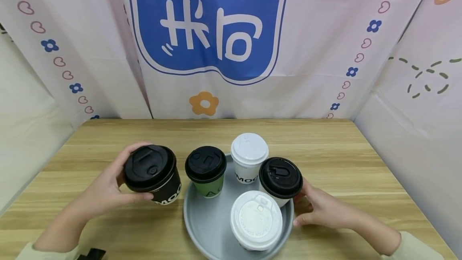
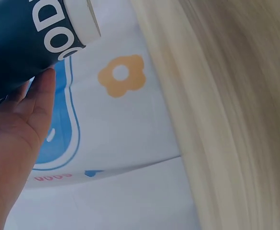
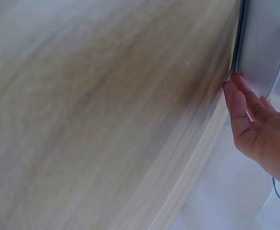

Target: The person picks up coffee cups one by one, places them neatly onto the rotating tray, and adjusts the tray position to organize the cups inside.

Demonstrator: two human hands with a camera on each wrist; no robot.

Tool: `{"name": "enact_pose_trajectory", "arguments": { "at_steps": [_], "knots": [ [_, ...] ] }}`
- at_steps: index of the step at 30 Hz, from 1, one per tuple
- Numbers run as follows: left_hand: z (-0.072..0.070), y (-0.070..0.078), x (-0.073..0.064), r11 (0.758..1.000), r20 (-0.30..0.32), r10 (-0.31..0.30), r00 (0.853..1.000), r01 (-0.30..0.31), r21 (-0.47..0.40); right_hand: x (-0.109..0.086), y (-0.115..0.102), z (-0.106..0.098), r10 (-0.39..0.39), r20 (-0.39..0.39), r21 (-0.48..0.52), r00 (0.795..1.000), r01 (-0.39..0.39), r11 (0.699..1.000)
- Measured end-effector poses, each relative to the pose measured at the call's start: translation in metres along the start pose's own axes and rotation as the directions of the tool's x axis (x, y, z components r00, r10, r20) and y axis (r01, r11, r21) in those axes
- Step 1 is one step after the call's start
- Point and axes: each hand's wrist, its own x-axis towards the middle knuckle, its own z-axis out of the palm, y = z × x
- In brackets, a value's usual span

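In my left hand [image 1: 112, 187] I grip a black paper cup [image 1: 169, 187] with a black lid, left of the round grey tray [image 1: 207, 232]. The left wrist view shows its white lettering and white base, with the cup [image 2: 22, 43] held above the table. My right hand [image 1: 325, 208] touches the tray's right side with relaxed fingers, beside a white cup with a black lid [image 1: 280, 177]. In the right wrist view its fingertips [image 3: 238, 84] rest against the tray's outer wall [image 3: 259, 43]. On the tray stand a green black-lidded cup [image 1: 209, 185] and two white-lidded cups [image 1: 249, 159].
The wooden table [image 1: 346, 155] runs back to a white hanging cloth [image 1: 173, 95] with a blue printed sign and flowers. White cloth also hangs on both sides. A small black object [image 1: 93, 254] shows at the lower left edge, by the sleeve.
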Motion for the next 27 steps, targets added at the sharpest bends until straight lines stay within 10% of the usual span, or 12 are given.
{"name": "enact_pose_trajectory", "arguments": {
  "at_steps": [27],
  "knots": [
    [0.042, 0.023, 0.005, 0.985, 0.123, 0.121, 0.985, -0.104, -0.137, -0.002, -0.003, 0.001, -0.013, -0.001, 0.012, 1.0, 0.013, 1.0]
  ]
}}
